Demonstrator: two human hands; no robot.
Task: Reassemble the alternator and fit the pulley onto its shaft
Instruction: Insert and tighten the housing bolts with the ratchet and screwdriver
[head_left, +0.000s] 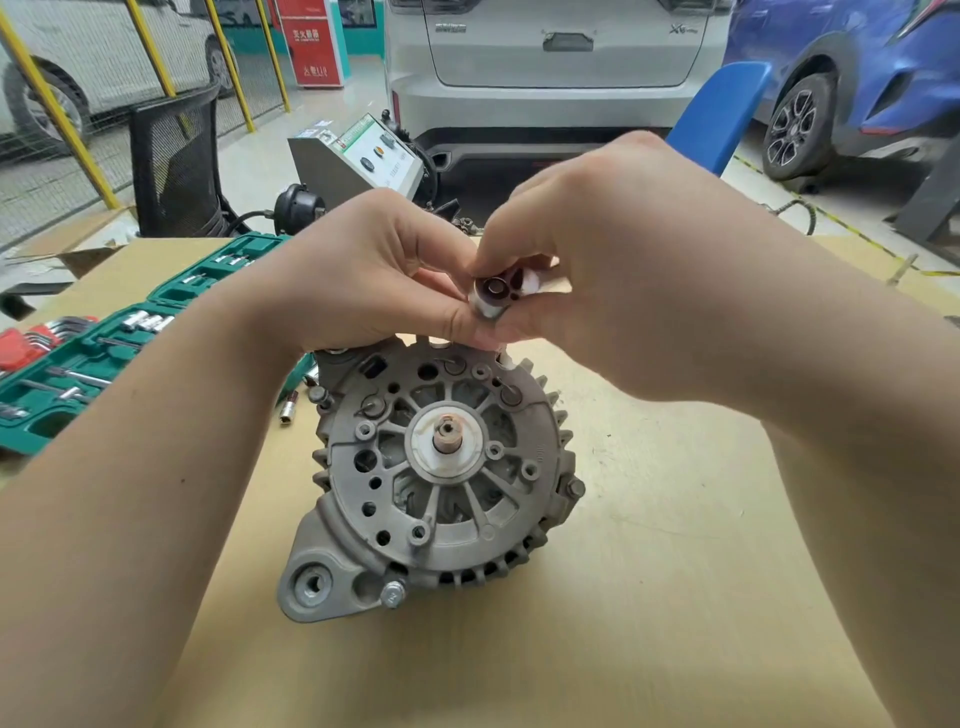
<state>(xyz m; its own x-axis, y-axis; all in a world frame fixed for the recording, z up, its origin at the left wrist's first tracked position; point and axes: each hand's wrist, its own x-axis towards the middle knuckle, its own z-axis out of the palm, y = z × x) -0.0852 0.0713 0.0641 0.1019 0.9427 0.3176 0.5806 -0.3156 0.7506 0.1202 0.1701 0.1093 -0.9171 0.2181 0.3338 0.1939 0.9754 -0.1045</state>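
A grey alternator stands on the cardboard-covered table, its finned end face turned up toward me, with a rusty shaft stub in a white ring at the centre. Above its far edge both hands meet on a small white and metal cylindrical part with a round bore. My left hand pinches it from the left. My right hand holds it from the right with curled fingers. No pulley can be made out in this view.
A green socket tool case lies open at the left, with red hex keys beside it. A loose socket sits by the alternator. A black mesh chair, a blue chair and parked cars stand behind the table.
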